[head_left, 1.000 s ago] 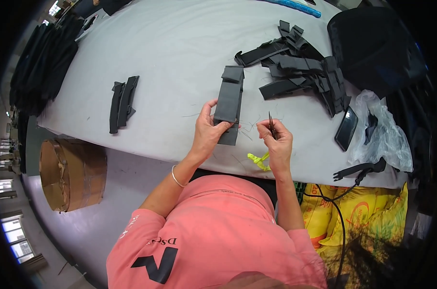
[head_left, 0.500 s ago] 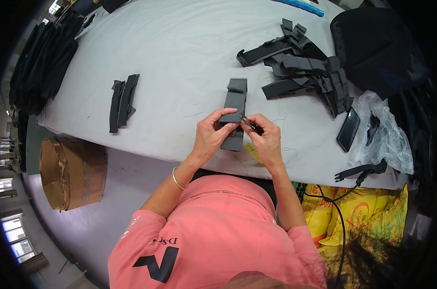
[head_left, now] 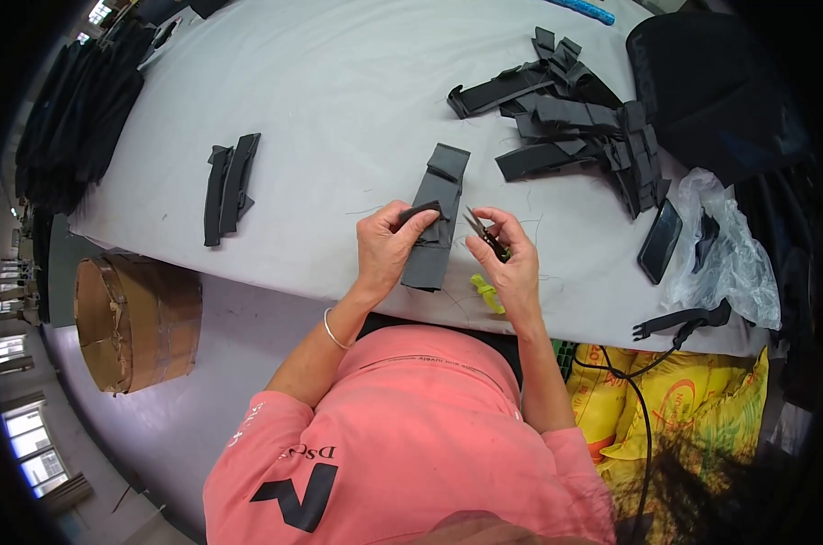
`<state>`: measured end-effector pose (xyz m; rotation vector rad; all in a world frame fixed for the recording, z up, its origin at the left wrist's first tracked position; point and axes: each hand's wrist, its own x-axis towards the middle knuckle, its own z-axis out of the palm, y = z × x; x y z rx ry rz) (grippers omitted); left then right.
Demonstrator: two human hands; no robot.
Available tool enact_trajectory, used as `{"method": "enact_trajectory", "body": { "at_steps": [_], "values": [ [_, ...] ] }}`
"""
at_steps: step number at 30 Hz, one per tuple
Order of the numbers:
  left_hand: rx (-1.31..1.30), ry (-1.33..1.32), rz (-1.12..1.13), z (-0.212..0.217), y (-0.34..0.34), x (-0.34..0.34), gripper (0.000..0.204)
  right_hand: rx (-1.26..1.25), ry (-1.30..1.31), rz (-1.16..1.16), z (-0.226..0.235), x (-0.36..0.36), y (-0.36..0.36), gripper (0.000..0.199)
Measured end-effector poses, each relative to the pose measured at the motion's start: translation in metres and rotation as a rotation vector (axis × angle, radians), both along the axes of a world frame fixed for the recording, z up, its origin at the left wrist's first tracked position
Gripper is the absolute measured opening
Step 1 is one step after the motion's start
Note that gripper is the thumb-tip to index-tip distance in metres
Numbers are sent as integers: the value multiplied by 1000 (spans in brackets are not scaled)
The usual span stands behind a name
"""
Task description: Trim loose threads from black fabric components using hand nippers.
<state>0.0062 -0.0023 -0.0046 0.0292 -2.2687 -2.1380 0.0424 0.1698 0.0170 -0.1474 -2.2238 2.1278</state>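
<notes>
A dark grey fabric strip [head_left: 427, 265] with folded flaps lies lengthwise before me on the pale table. My left hand [head_left: 386, 247] pinches its middle flap between thumb and fingers, lifting that flap off the strip. In my right hand [head_left: 513, 263] are small black thread snips [head_left: 489, 238], their blades pointing up and left beside the strip's right edge, apart from the cloth. Just below the snips lies a small bright yellow-green piece [head_left: 487, 292], whose kind I cannot tell. Loose thread ends are scattered on the cloth around the strip.
Several similar strips are heaped [head_left: 593, 127] at the right; a smaller pile [head_left: 231, 191] lies at the left. A phone [head_left: 659, 242], clear plastic bag [head_left: 734, 272] and black buckled strap [head_left: 684, 320] sit at the right edge. A cardboard box [head_left: 162, 318] stands on the floor, lower left.
The snips have drawn away to the right from the strip. My left hand has raised the middle flap and moved slightly left; the strip has tilted a little.
</notes>
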Motion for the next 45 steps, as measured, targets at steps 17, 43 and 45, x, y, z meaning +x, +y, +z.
{"method": "enact_trajectory", "body": {
  "at_steps": [17, 43, 45],
  "values": [
    [55, 60, -52, 6, -1, -3, 15, 147, -26, 159, -2, 9, 16, 17],
    [-7, 20, -156, 9, -6, -9, 11, 170, 69, 205, -1, 6, 19, 15],
    [-103, 102, -147, 8, -7, -10, 10, 246, 116, 191, 2, 6, 18, 14]
  ]
}}
